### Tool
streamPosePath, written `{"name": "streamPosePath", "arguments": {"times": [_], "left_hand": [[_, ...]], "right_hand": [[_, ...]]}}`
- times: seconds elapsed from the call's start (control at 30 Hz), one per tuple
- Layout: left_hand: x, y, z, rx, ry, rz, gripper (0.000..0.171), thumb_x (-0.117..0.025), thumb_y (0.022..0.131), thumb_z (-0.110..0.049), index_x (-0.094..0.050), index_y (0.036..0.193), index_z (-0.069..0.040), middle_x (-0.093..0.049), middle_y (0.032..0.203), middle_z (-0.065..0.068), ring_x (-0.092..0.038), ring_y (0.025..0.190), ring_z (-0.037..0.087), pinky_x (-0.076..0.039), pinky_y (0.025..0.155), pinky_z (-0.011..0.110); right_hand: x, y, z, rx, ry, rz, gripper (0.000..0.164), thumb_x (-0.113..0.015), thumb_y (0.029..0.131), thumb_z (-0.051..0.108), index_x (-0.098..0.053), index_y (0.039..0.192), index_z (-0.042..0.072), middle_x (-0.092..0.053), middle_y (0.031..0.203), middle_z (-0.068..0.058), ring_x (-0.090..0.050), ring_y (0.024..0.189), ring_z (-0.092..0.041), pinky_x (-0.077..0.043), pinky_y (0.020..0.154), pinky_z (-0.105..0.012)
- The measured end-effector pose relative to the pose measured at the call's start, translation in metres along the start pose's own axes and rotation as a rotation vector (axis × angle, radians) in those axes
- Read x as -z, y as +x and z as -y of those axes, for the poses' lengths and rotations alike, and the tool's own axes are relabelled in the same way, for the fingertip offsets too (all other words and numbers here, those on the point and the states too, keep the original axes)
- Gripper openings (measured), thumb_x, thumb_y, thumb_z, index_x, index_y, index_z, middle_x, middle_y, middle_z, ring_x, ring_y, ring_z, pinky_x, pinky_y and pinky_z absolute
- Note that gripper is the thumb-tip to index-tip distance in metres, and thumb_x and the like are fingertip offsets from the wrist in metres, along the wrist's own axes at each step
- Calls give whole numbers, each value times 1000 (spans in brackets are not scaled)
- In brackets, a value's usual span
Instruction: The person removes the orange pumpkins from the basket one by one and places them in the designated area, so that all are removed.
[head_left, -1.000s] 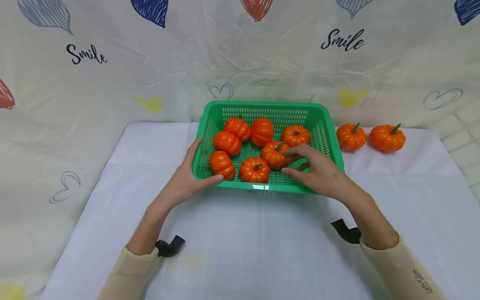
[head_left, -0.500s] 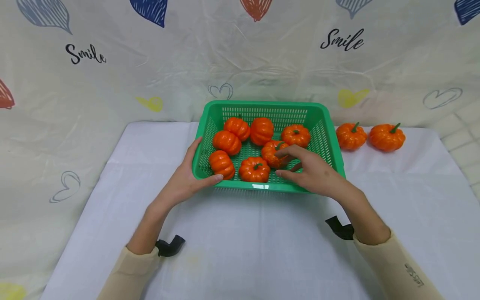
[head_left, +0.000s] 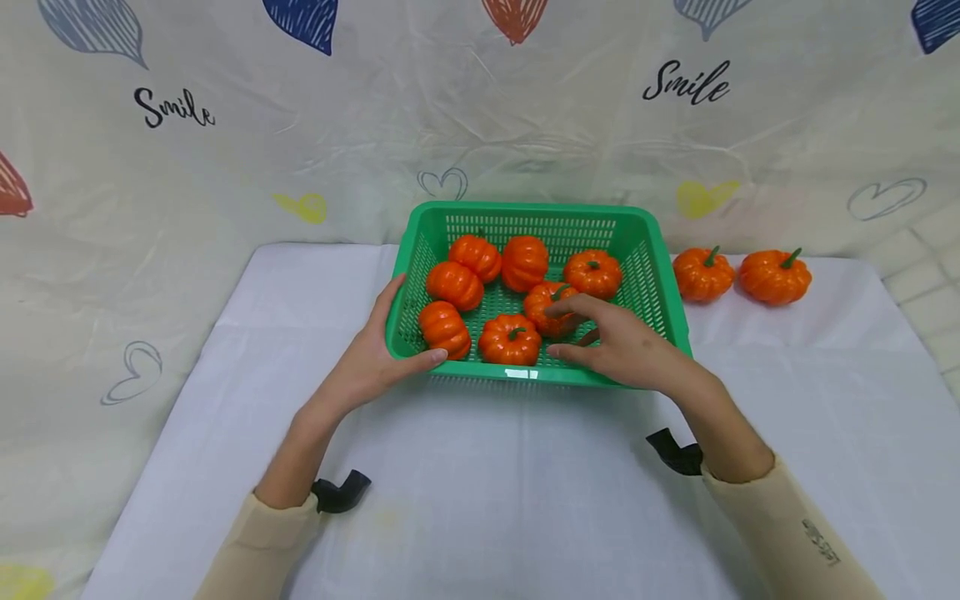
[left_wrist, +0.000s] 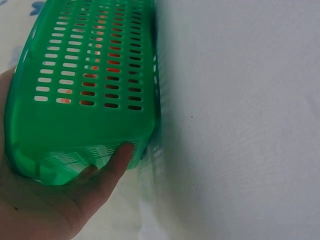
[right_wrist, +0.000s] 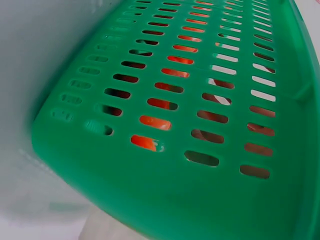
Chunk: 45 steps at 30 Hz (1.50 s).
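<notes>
Right fingers (head_left: 588, 305) have edged leftward at a glossy ribbed pumpkin (head_left: 538, 313), grasp unclear; left fingers (head_left: 383, 306) grip the basket (head_left: 525, 208).

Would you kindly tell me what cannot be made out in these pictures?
Head: whether the right hand touches the ribbed orange pumpkin behind it, which it partly covers.
Head: the lettering on the cream right sleeve, too small.
Right wrist: the shapes of pumpkins, hidden by the green slotted plastic basket.
</notes>
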<state>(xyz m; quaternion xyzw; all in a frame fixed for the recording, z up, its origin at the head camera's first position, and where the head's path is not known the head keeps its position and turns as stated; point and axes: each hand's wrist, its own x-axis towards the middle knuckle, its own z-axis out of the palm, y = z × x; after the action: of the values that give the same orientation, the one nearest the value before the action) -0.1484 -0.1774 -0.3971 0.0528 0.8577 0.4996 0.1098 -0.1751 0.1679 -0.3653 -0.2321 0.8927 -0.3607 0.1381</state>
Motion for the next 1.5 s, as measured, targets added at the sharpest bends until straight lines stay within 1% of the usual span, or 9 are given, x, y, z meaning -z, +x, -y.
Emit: {"name": "streamPosePath", "arguments": {"times": [0.2,0.37,0.47,0.63,0.8,0.97,1.17,1.33,1.5], "left_hand": [[0,0,0,-4,0,-1,114,-83,84,-53,-3,165,-45,-26,171,0,-39,150,30,-44,116,61],[-1,0,1,-2,1,0,114,-83,84,-53,-3,165,-45,-26,172,0,-39,150,30,-44,115,62],[-1,0,1,-2,4,-2,114,-83,84,-54,-4,165,-45,-26,172,0,-39,150,31,-44,115,62],[0,0,1,-2,13,-3,113,-82,84,-54,-4,165,-45,-27,171,0,-39,150,31,-44,115,62],[0,0,0,-14,6,-3,113,-82,84,-54,-4,165,-45,-27,171,-1,-39,150,30,-44,115,62],[0,1,-1,-14,5,-2,113,-82,84,-54,-4,165,-46,-26,172,-1,-38,150,30,-43,116,62],[0,2,-2,-20,9,-7,113,-83,84,-53,-4,165,-46,-26,172,-1,-39,150,30,-44,115,62],[1,1,0,-18,2,-4,113,-83,84,-52,-4,165,-45,-24,172,-2,-37,152,30,-41,117,63],[0,1,1,-10,2,-9,113,-83,84,-53,-4,164,-47,-24,172,-1,-36,152,30,-40,118,64]], "right_hand": [[-2,3,1,-5,5,27,50,-77,95,24,-61,140,10,-67,139,-10,-66,119,-32,-56,101,-54],[-5,6,3,-27,14,66,54,-76,96,27,-58,145,11,-65,143,-10,-67,121,-32,-55,103,-55],[-7,9,4,-31,21,96,57,-75,97,28,-56,148,11,-62,147,-10,-68,122,-31,-55,104,-53],[-11,15,5,-25,40,133,55,-73,99,28,-54,149,13,-60,150,-8,-69,124,-29,-55,106,-51],[-14,22,7,-13,18,135,54,-73,99,28,-55,148,13,-64,143,-9,-67,121,-27,-55,105,-51],[-16,28,8,-29,-28,163,61,-72,99,34,-51,152,12,-66,138,-11,-63,118,-27,-53,104,-53],[-16,32,10,-56,-37,176,65,-72,98,36,-48,154,12,-63,143,-10,-60,123,-27,-49,110,-55],[-18,34,10,-80,-14,189,69,-72,98,38,-46,156,12,-59,149,-9,-58,129,-28,-46,114,-56],[-21,36,12,-118,-32,170,69,-69,99,45,-47,156,13,-56,153,-9,-55,135,-29,-43,117,-58]]}}
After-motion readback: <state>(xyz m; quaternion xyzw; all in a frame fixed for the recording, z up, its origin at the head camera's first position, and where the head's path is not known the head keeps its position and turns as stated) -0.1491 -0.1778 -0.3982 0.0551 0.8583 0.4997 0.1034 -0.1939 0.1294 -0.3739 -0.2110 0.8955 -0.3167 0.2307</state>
